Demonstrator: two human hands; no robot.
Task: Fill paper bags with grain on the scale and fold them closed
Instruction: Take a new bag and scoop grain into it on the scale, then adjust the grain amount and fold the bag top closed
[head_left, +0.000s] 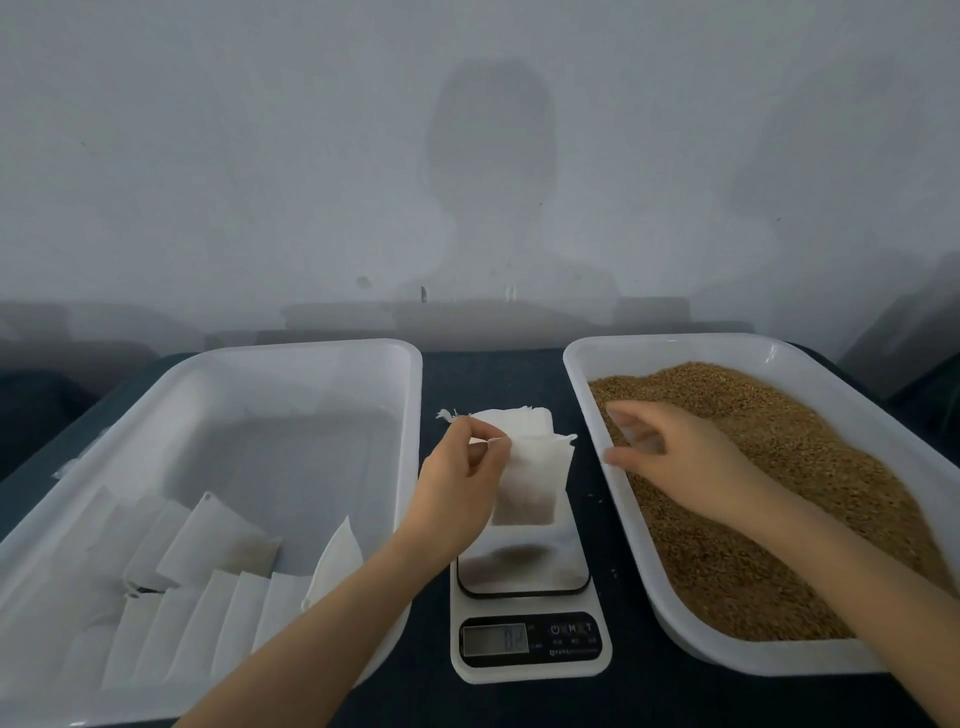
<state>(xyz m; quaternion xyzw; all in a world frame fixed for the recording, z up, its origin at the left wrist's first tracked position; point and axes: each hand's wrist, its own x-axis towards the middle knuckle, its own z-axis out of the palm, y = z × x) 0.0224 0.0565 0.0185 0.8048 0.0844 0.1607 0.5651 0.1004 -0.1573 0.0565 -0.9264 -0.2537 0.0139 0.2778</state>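
– What sits left of the scale (530, 660)?
– A white tray (260, 353), just beside the scale. Folded white bags (218, 535) lie in rows in its near end

– And the left hand (457, 483)?
– It reaches in from the left and is over the far part of the scale. Thumb and fingertips pinch the top edge of a paper bag (530, 488); the other fingers are curled in

– Where is that bag?
– It hangs upright over the scale's platform, with a darker fill showing through its lower part. Whether its bottom rests on the platform I cannot tell

– Anything behind the scale?
– A small stack of flat empty bags (519, 418) on the dark table (493, 374), just beyond the platform. The scale's display (494, 639) is lit, its digits too blurred to read

– And right of the scale?
– A second white tray (675, 345), heaped with brown grain (779, 467). The right hand (675, 457) is over the grain, near the tray wall that faces the scale, palm down, fingers bent. Something pale shows under the fingers; I cannot tell whether the hand holds it
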